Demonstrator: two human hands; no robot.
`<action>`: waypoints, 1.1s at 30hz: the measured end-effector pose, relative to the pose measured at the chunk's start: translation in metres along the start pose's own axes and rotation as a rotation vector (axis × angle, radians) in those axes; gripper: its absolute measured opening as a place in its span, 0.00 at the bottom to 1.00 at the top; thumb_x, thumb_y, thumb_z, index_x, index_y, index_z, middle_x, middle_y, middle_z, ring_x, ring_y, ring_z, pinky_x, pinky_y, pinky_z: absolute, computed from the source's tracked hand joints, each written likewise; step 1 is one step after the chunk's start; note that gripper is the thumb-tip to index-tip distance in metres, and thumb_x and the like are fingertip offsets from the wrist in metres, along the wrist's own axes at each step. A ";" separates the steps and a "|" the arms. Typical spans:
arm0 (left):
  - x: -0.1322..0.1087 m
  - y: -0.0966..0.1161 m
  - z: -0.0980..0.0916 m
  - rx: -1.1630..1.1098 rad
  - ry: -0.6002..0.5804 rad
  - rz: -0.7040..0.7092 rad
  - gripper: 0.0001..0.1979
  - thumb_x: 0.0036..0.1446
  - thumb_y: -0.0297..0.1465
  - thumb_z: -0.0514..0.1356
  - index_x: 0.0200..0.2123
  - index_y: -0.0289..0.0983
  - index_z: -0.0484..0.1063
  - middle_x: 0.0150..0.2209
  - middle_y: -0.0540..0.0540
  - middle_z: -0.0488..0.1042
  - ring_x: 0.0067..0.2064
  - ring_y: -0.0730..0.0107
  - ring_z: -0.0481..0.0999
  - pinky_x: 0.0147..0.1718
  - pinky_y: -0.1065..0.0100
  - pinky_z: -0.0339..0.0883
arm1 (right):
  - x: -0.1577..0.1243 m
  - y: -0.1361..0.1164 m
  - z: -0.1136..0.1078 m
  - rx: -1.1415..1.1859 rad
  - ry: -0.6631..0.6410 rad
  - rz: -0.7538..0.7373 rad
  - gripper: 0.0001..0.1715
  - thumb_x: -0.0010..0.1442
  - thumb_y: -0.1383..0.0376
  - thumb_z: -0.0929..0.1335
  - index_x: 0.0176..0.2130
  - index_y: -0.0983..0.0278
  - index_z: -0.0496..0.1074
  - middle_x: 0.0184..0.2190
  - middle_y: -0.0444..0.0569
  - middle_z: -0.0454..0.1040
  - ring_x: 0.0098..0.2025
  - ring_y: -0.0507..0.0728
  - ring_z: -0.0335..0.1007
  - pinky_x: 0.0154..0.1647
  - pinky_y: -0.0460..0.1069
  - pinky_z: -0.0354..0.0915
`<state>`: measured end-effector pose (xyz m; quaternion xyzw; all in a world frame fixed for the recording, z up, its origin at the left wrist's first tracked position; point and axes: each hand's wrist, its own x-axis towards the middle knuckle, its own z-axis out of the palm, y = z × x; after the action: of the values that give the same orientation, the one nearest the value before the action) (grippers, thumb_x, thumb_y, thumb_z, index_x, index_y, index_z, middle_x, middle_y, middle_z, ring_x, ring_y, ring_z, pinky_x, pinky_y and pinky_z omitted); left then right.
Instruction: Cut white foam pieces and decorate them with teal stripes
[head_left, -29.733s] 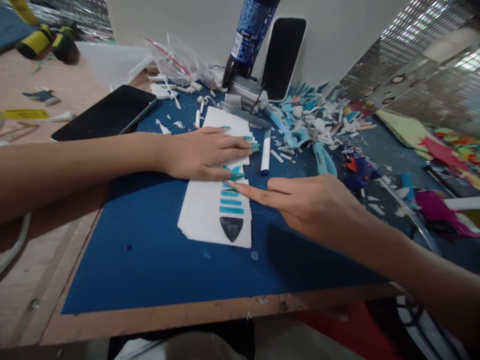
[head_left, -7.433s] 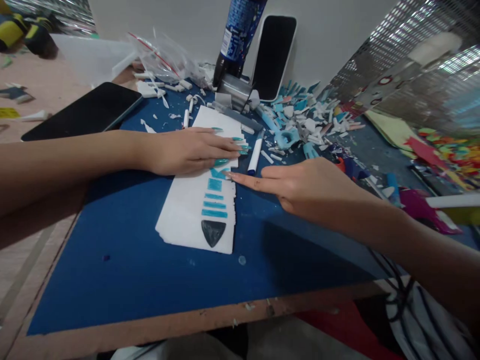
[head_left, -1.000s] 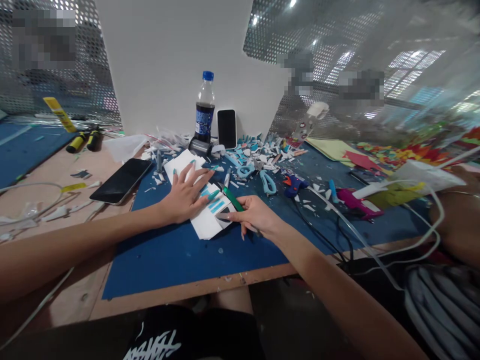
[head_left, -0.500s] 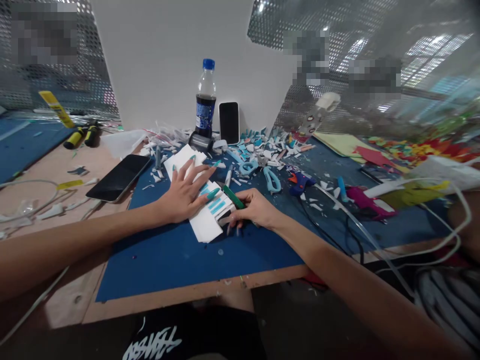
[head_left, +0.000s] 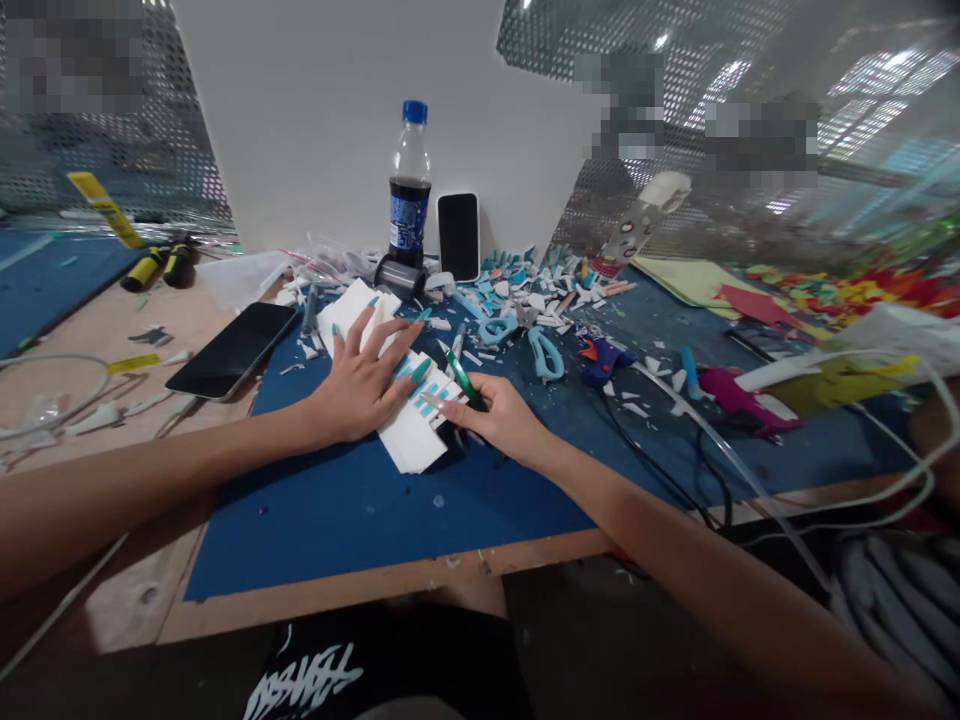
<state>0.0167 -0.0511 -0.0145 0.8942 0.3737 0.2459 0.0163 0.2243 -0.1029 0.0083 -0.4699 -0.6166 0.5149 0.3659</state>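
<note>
My left hand (head_left: 364,375) lies with its fingers spread over a folded white sheet (head_left: 409,442), holding it down on the blue mat. Short light-blue strips (head_left: 433,390) show on the white piece between my two hands. At its right edge, my right hand (head_left: 499,412) is closed around a slim green craft knife (head_left: 466,382), whose pointed tip is turned up and away from me. The right thumb rests over the strips. My right palm hides the lower end of the knife.
Behind the hands are a cola bottle (head_left: 409,190), a propped phone (head_left: 458,238) and a heap of white and blue scraps (head_left: 517,285). Light-blue scissors (head_left: 545,353) and a blue glue gun (head_left: 604,360) with cables lie right. Another phone (head_left: 232,350) lies left.
My right thumb has moved up from the edge onto the strips. The knife is lifted slightly, its tip now clearer. My left hand still presses on the sheet.
</note>
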 end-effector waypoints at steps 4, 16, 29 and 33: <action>0.001 0.002 0.000 0.008 -0.021 -0.020 0.30 0.66 0.43 0.40 0.68 0.40 0.42 0.63 0.38 0.53 0.67 0.43 0.41 0.62 0.37 0.34 | 0.000 0.003 -0.003 -0.014 -0.041 -0.048 0.17 0.47 0.57 0.75 0.32 0.64 0.70 0.29 0.46 0.73 0.29 0.52 0.67 0.26 0.45 0.62; 0.000 0.002 -0.001 0.043 -0.024 -0.014 0.29 0.66 0.42 0.39 0.67 0.40 0.42 0.62 0.38 0.52 0.67 0.43 0.41 0.62 0.39 0.37 | -0.002 0.006 -0.009 0.052 -0.153 -0.097 0.19 0.52 0.56 0.72 0.39 0.64 0.69 0.34 0.47 0.74 0.34 0.54 0.70 0.35 0.48 0.67; 0.000 0.001 -0.003 0.005 -0.039 -0.013 0.30 0.66 0.45 0.38 0.68 0.42 0.40 0.63 0.38 0.51 0.68 0.41 0.39 0.62 0.39 0.37 | 0.000 0.001 -0.006 0.096 -0.048 0.017 0.18 0.48 0.61 0.75 0.39 0.62 0.72 0.38 0.47 0.76 0.42 0.57 0.73 0.41 0.51 0.70; 0.000 0.001 -0.004 0.013 -0.066 -0.032 0.30 0.66 0.46 0.38 0.68 0.41 0.41 0.63 0.37 0.51 0.67 0.41 0.38 0.61 0.39 0.38 | -0.006 -0.004 -0.008 0.069 -0.022 0.009 0.25 0.45 0.63 0.76 0.44 0.61 0.71 0.39 0.47 0.76 0.42 0.56 0.74 0.41 0.50 0.71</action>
<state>0.0157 -0.0521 -0.0111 0.8959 0.3886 0.2135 0.0268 0.2330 -0.1064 0.0143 -0.4542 -0.6003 0.5425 0.3729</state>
